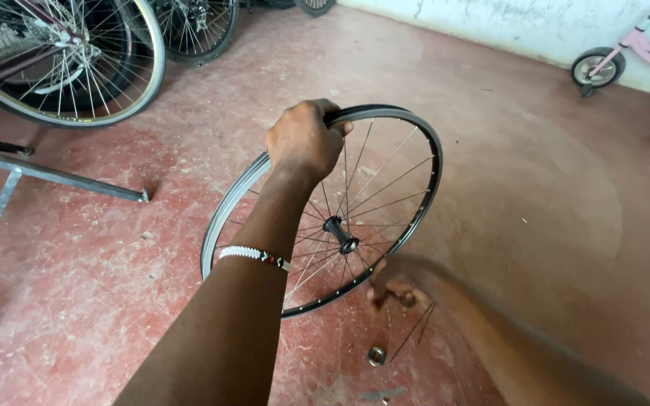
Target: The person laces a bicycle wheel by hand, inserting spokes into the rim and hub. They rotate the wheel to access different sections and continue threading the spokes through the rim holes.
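While a bare bicycle wheel (325, 214) is held upright on the red floor (536, 195) by the left hand (302, 141) — closed over its upper rim — the blurred right hand (394, 284), grip unclear, is lowered toward loose spokes (412, 331) and a small nut (376, 355); spoke fitting seems underway, steady rim-holding being needed next.

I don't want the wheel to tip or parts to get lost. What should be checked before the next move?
1. Left hand grips the bare wheel rim at its top: ok.
2. Wheel held upright off the red floor: ok.
3. Right hand near the lower spokes, blurred; grip: cannot tell.
4. Hub seated in the middle: ok.
5. Small metal ring loose on the floor: not ok.
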